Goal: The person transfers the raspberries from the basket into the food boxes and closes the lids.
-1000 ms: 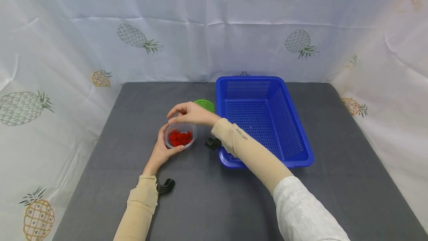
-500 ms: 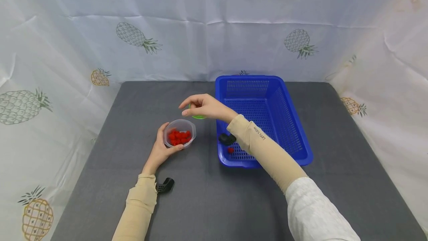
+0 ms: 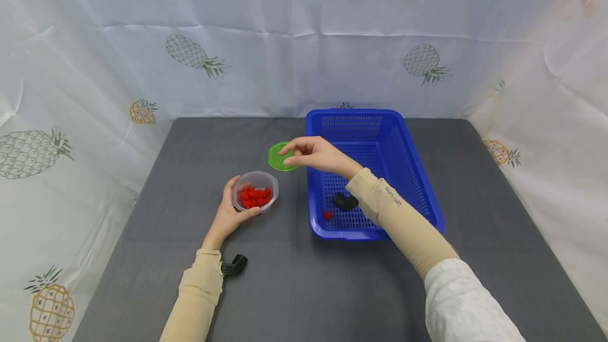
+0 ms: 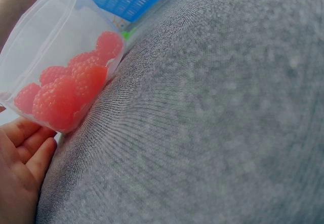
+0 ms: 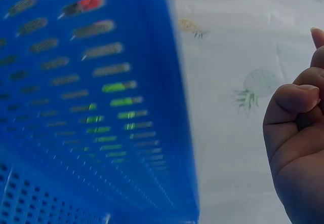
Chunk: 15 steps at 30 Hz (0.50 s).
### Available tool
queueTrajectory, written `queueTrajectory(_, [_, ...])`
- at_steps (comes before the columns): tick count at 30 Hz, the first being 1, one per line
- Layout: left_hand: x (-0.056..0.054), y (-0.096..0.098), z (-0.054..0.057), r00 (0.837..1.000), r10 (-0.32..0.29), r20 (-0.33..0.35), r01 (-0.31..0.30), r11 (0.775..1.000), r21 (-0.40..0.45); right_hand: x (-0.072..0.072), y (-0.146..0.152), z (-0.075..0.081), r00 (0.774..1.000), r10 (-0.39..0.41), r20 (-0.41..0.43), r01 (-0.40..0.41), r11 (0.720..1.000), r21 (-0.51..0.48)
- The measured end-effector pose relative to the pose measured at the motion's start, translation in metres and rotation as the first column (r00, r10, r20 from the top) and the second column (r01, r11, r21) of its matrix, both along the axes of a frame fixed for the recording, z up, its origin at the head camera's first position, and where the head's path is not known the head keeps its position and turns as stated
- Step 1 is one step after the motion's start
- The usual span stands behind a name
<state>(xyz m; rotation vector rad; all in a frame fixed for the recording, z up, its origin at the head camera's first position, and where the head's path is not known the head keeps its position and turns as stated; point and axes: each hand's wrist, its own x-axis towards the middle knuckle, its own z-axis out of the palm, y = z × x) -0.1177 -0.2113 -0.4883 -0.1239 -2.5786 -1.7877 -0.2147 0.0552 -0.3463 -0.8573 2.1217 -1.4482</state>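
My left hand (image 3: 228, 214) grips a clear plastic container (image 3: 267, 174) from its left side, thumb at the near rim. Several red raspberries (image 3: 254, 197) lie inside it; the left wrist view shows the raspberries (image 4: 58, 97) through the wall. My right hand (image 3: 323, 155) hangs over the left edge of the blue plastic basket (image 3: 313, 194), fingers bent and thumb near the index finger. Whether something sits between those fingers I cannot tell. One raspberry (image 3: 328, 215) lies in the basket's near left corner. A round green lid (image 3: 276, 157) shows partly behind the right fingertips.
Dark grey cloth (image 3: 294, 289) covers the table. White pineapple-print sheets (image 3: 294, 67) hang at the back and sides. The basket's raised walls stand right of the container. A black wrist-camera mount (image 3: 344, 202) overlaps the basket below the right wrist.
My right hand has moved rightward from above the container to the basket's left edge, uncovering the green lid and the raspberry in the basket. The left hand and container stay put.
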Motion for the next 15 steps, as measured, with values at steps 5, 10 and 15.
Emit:
queueTrajectory(5, [-0.001, 0.001, -0.001, 1.0, -0.005, -0.009, 0.005, 1.0, 0.004, 0.0, 0.013, -0.001, 1.0, -0.017, 0.011, 0.016, 1.0, 0.014])
queueTrajectory(10, [-0.001, 0.001, -0.002, 1.0, -0.01, -0.016, 0.01, 1.0, 0.008, 0.003, 0.031, -0.008, 0.999, -0.041, 0.02, 0.04, 0.998, 0.037])
queueTrajectory(15, [-0.002, -0.001, -0.002, 1.0, -0.008, -0.016, 0.008, 1.0, 0.002, 0.005, 0.046, -0.016, 0.997, -0.071, 0.041, 0.069, 0.996, 0.061])
